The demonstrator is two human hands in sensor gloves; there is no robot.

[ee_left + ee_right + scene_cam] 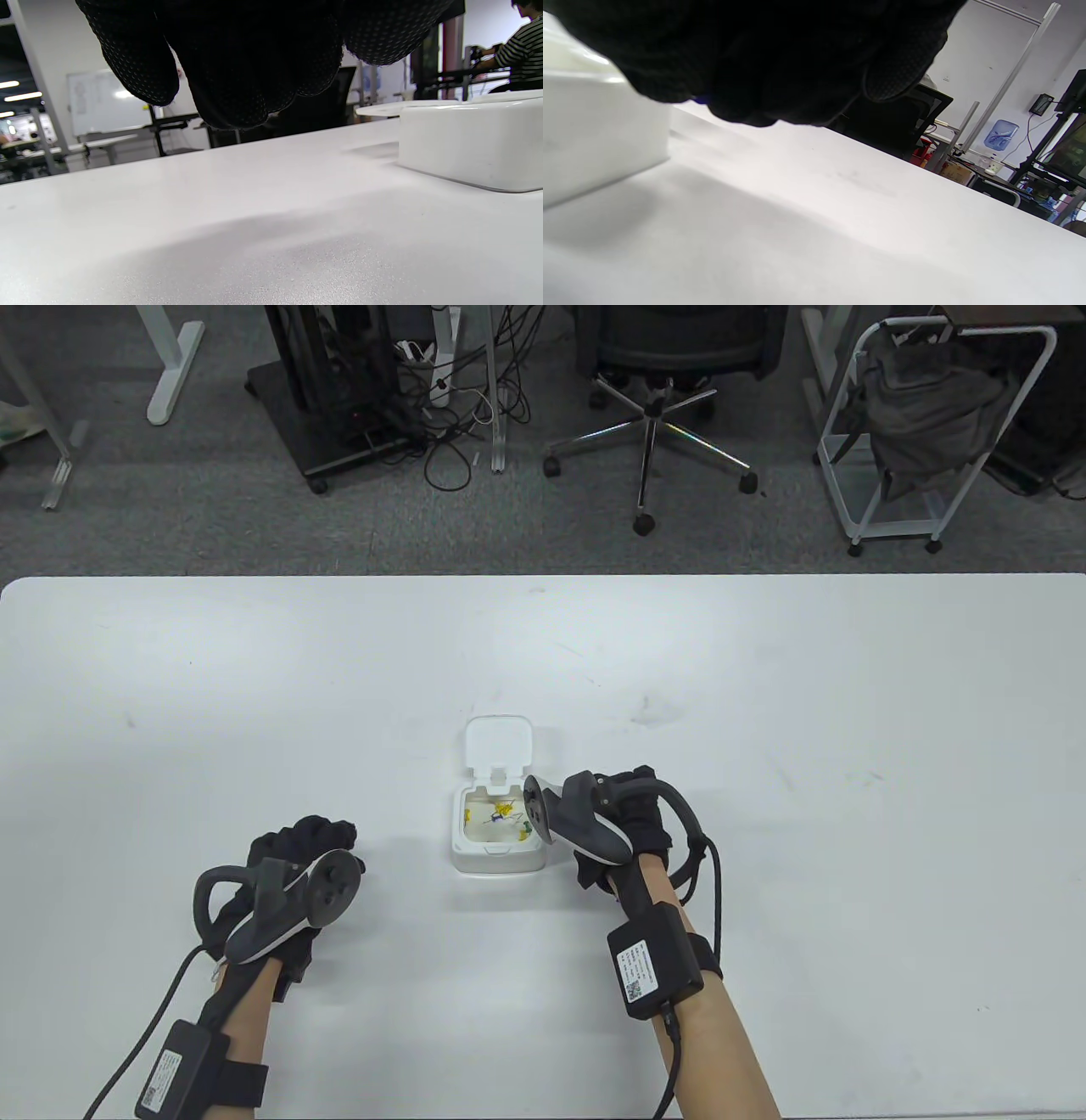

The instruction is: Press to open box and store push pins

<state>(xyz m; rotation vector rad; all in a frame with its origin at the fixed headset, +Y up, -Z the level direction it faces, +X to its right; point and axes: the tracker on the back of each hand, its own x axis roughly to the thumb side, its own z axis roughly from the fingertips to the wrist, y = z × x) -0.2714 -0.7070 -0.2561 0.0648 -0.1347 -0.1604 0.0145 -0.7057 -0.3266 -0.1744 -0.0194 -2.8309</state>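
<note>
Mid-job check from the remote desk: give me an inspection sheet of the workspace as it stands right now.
Surface: white rectangular table, faint scuff marks.
Job's things: small white plastic box, hinged lid flipped up and open; coloured push pins lie inside.
Clutter: nothing seen on the table.
Grippers: left hand in black glove to the box's left, apart from it, holding nothing visible; right hand right beside the box's right side, fingers hidden, contact unclear.
Cables: black leads run along both forearms; floor cable tangle beyond the table.
Surroundings: black office chair, white wire cart, desk legs.

Right hand [624, 823] fingers hidden by tracker [573, 819]
</note>
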